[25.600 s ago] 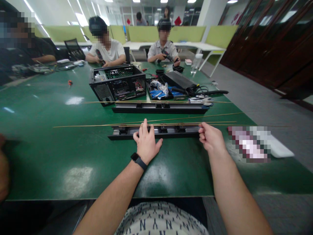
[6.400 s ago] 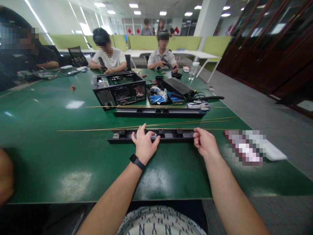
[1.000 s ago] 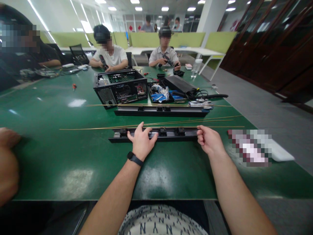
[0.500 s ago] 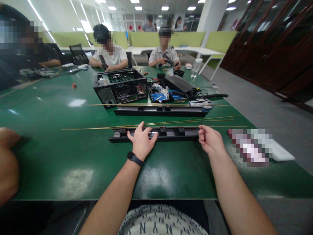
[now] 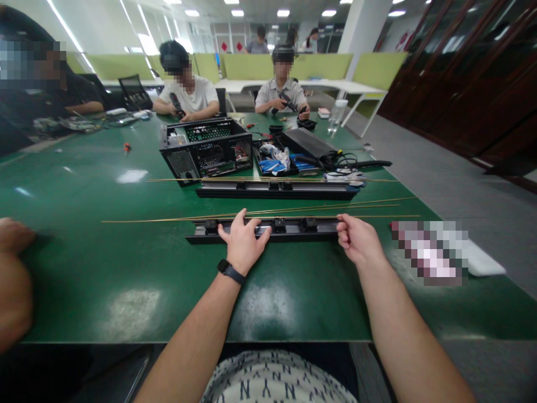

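The left hand (image 5: 244, 242) is spreading over the near rail (image 5: 293, 238), hiding its middle; the right hand (image 5: 356, 238) is pinching a rod (image 5: 386, 216) along it. The fingertip contact is remaining indistinct.

Glossy green table (image 5: 168, 302), golden rods (image 5: 377, 206)

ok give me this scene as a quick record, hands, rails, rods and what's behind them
left hand: spread over the near black rail
right hand: pinching a thin rod near that rail's right end
rod color: brass-like
far black rail: roughly parallel, beyond the near one
behind rails: open computer case, blue-and-white gloves
surface: green table
hidden: where the left fingertips press
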Available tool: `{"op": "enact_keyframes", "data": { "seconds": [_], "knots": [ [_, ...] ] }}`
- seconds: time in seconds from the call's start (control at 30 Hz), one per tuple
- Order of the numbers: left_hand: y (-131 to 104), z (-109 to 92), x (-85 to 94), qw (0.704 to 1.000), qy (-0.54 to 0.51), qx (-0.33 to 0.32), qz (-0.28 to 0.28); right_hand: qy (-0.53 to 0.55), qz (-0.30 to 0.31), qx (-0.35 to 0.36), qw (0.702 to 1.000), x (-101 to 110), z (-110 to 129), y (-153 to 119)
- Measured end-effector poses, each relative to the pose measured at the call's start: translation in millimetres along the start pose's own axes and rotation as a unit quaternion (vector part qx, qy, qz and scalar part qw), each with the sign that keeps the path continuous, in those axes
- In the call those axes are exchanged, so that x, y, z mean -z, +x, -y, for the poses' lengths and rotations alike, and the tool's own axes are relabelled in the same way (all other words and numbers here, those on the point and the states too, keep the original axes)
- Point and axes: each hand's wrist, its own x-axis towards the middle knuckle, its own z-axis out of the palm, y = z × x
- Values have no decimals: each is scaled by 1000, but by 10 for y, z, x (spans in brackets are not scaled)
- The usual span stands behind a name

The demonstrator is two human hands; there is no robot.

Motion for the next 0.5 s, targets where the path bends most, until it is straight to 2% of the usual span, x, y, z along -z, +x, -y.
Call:
{"op": "enact_keyframes", "data": {
  "seconds": [0.5],
  "knots": [
    [-6,13,-19,1000,-2,-7,-4,-18,73,-8,997,-29,-78,-26]
  ]
}}
